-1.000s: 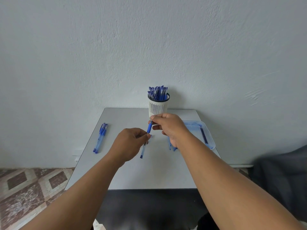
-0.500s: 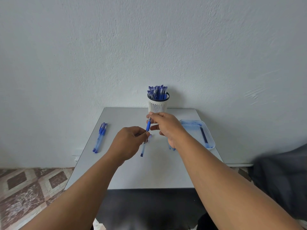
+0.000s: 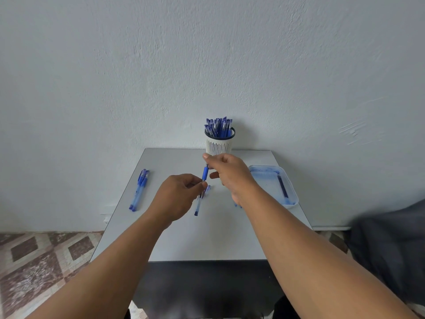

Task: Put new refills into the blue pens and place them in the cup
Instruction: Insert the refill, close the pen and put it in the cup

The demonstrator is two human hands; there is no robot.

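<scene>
A plain room in a home or small office is suggested. A small grey counter (image 3: 184,238) is set against a bare, rough-plastered pale wall (image 3: 207,54). A floor (image 3: 34,261) of patterned brown and cream tiles is seen at the lower left. A cup (image 3: 218,146) crammed with pens is stood at the wall.

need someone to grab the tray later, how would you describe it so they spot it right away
Start at the grey table against the white wall, with the cup of blue pens at its back edge. The tray sits near the table's right edge, right of the hands. It is the only shallow, pale blue-stained rectangular dish there, and one dark refill lies in it.
</scene>
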